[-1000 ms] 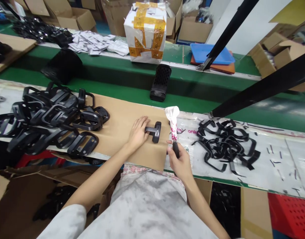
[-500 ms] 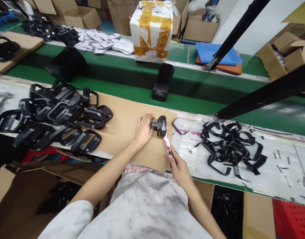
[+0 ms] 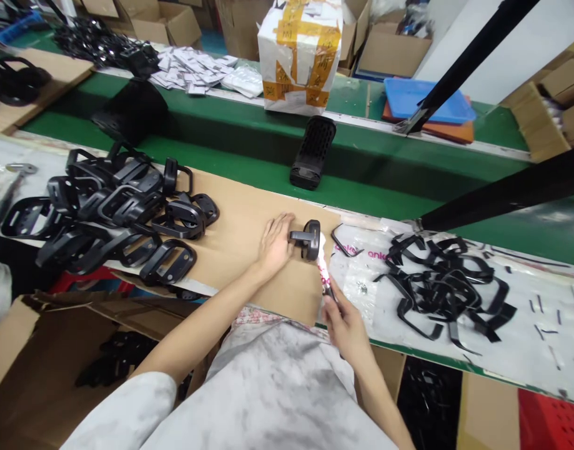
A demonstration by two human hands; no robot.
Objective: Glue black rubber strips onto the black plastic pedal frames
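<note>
My left hand (image 3: 276, 249) lies with its fingers stretched out over the brown cardboard sheet (image 3: 249, 215). Right beside its thumb stands a black plastic frame part (image 3: 311, 240), seen edge-on with a bar pointing toward that hand. Whether the thumb presses on the part I cannot tell. My right hand (image 3: 343, 322) is closed around the dark handle of a tool (image 3: 323, 269) wrapped in white and pink film. The tool's upper end meets the right side of the part, and its tip is partly hidden there.
A heap of black frames (image 3: 122, 200) covers the left of the bench, past it a hammer (image 3: 22, 169). Bent black strips (image 3: 448, 281) pile up on the right, one strip (image 3: 345, 242) apart. A black slotted piece (image 3: 313, 153) and a taped box (image 3: 300, 59) stand behind.
The whole view has shifted slightly, so the bench appears farther right. Both hands keep nearly the same place at the part, and the tool stays at its right side.
</note>
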